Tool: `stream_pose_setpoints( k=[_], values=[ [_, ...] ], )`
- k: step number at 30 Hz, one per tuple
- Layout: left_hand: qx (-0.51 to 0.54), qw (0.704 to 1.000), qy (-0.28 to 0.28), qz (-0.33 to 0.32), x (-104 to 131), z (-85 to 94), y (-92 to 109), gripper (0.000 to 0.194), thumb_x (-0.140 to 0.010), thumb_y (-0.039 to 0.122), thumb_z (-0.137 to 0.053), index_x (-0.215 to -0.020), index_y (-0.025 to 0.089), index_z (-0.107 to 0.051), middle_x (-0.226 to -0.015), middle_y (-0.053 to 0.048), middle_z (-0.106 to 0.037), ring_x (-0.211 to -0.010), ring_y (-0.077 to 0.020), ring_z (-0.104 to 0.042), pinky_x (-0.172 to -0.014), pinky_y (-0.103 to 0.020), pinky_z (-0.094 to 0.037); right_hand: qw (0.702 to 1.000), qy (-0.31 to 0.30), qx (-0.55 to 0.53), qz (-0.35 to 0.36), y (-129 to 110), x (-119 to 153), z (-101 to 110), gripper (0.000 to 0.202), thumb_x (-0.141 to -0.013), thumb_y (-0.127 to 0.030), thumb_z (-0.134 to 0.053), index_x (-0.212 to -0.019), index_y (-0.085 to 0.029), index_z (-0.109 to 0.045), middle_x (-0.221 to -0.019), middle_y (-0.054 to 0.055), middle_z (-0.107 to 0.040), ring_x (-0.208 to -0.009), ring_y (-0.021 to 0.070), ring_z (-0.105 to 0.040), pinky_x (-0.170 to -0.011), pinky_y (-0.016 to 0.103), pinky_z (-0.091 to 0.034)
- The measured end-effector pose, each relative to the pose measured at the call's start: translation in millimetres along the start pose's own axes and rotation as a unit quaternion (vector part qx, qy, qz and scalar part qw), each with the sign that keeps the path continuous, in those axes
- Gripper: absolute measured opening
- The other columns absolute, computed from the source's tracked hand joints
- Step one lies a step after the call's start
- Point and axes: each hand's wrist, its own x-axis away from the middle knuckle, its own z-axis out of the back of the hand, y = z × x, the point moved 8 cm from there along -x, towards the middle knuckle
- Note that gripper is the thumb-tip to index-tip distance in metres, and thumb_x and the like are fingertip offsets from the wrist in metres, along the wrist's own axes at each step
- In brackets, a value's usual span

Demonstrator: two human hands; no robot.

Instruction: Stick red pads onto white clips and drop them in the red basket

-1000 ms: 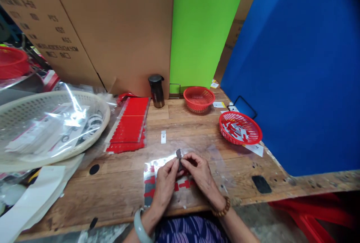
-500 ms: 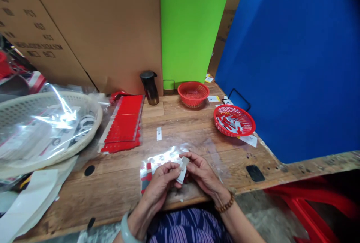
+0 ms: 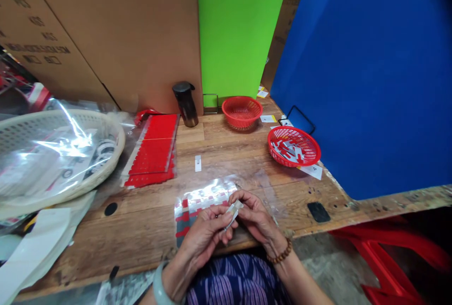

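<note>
Between my two hands is a small whitish, flat, strip-like piece (image 3: pixel 234 208), tilted, its exact kind not clear. My left hand (image 3: pixel 207 230) pinches its lower part between thumb and fingers. With thumb and fingertips, my right hand (image 3: pixel 254 215) grips the upper right end. Under and behind my hands lies a clear plastic sheet (image 3: pixel 215 186) over a sheet with red and grey cut-out shapes (image 3: pixel 182 218). A similar small white piece (image 3: pixel 198 163) rests alone on the wooden table (image 3: pixel 141 229), farther from me.
A red basket (image 3: pixel 294 146) with loose red and white pieces stands right; another red basket (image 3: pixel 242 112) is behind. Red sheets (image 3: pixel 155 147), a dark tumbler (image 3: pixel 186 105) and a large cream basket (image 3: pixel 106 173) under plastic lie left. Green (image 3: pixel 236 32) and blue panels (image 3: pixel 367 79) border the table.
The whitish piece has turned in my fingers, from showing its flat face to a more tilted, partly edge-on view. The camera view has shifted slightly. Both hands keep their grip.
</note>
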Motion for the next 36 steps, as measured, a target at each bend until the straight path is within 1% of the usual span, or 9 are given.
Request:
stream_pose_setpoints(
  k=[5,7,11,13,15,21,25,31,36],
  values=[
    [-0.033,0.999,0.016,-0.022,-0.7,3.5,2.4,0.022,-0.064,0.026,-0.076,-0.073,0.008,-0.066,-0.063,-0.003,-0.064,-0.042,-0.0037,-0.052,-0.040,-0.013,-0.040,1.000,-0.007,0.001,-0.007,4.3,3.0,-1.7,0.027,-0.065,-0.033,-0.075,-0.086,-0.020,-0.062,-0.069,-0.002,-0.057,-0.055,0.0098,-0.051,-0.059,0.023,-0.042],
    [-0.052,0.997,0.031,-0.037,-2.3,9.4,6.4,0.023,-0.066,0.027,-0.075,-0.073,0.008,-0.066,-0.064,-0.003,-0.064,-0.041,-0.0032,-0.051,-0.039,-0.013,-0.039,1.000,0.001,0.030,-0.005,3.0,2.2,3.7,0.032,-0.067,-0.030,-0.074,-0.095,-0.021,-0.062,-0.078,-0.001,-0.060,-0.063,0.0105,-0.055,-0.064,0.023,-0.044],
    [-0.067,0.991,0.089,-0.071,-8.7,35.4,15.9,0.024,-0.064,0.029,-0.076,-0.071,0.009,-0.064,-0.062,-0.003,-0.065,-0.041,-0.0034,-0.052,-0.040,-0.012,-0.041,0.982,0.107,0.148,0.053,-14.0,-1.9,36.6,0.042,-0.071,-0.031,-0.071,-0.109,-0.023,-0.057,-0.099,0.003,-0.060,-0.076,0.0134,-0.058,-0.072,0.026,-0.046],
    [-0.062,0.987,0.119,-0.083,-13.6,50.5,19.7,0.025,-0.062,0.029,-0.077,-0.071,0.009,-0.063,-0.063,-0.003,-0.067,-0.045,-0.0055,-0.057,-0.046,-0.014,-0.047,0.951,0.171,0.244,0.079,-24.4,-2.9,53.3,0.030,-0.077,-0.036,-0.064,-0.101,-0.019,-0.060,-0.088,0.003,-0.062,-0.073,0.0148,-0.058,-0.069,0.028,-0.046],
    [-0.066,0.984,0.142,-0.090,-19.6,62.1,22.6,0.027,-0.061,0.028,-0.078,-0.071,0.009,-0.062,-0.066,-0.005,-0.069,-0.051,-0.0086,-0.062,-0.052,-0.016,-0.051,0.909,0.199,0.353,0.101,-32.5,-5.1,58.9,0.021,-0.081,-0.034,-0.058,-0.092,-0.018,-0.062,-0.081,0.004,-0.063,-0.073,0.0166,-0.057,-0.070,0.029,-0.045],
    [-0.097,0.976,0.162,-0.106,-35.3,68.2,29.6,0.024,-0.067,0.027,-0.074,-0.077,0.009,-0.062,-0.071,-0.010,-0.072,-0.053,-0.0111,-0.065,-0.056,-0.019,-0.054,0.772,0.141,0.598,0.165,-35.6,-18.3,26.0,0.012,-0.082,-0.016,-0.050,-0.086,-0.019,-0.062,-0.085,0.005,-0.060,-0.081,0.0191,-0.054,-0.074,0.030,-0.041],
    [-0.086,0.977,0.157,-0.117,-41.1,64.1,30.4,0.026,-0.066,0.021,-0.075,-0.085,0.010,-0.062,-0.071,-0.008,-0.072,-0.056,-0.0119,-0.067,-0.057,-0.019,-0.055,0.716,0.151,0.663,0.157,-34.0,-25.4,16.5,0.012,-0.082,-0.012,-0.048,-0.080,-0.018,-0.058,-0.081,0.004,-0.057,-0.077,0.0183,-0.052,-0.070,0.029,-0.038],
    [-0.077,0.976,0.159,-0.126,-50.3,63.5,25.6,0.024,-0.069,0.019,-0.072,-0.089,0.011,-0.061,-0.073,-0.008,-0.073,-0.062,-0.0140,-0.069,-0.063,-0.021,-0.056,0.721,0.142,0.664,0.138,-33.2,-32.5,18.6,0.013,-0.079,-0.009,-0.049,-0.071,-0.019,-0.051,-0.073,0.001,-0.054,-0.071,0.0166,-0.050,-0.065,0.027,-0.036],
    [-0.062,0.976,0.165,-0.129,-52.1,62.1,22.6,0.026,-0.067,0.020,-0.074,-0.088,0.011,-0.062,-0.073,-0.007,-0.072,-0.066,-0.0142,-0.069,-0.065,-0.020,-0.055,0.727,0.168,0.642,0.175,-32.0,-20.6,13.7,0.013,-0.084,-0.011,-0.046,-0.088,-0.018,-0.056,-0.087,0.006,-0.055,-0.082,0.0194,-0.051,-0.073,0.030,-0.040]
  ],
)
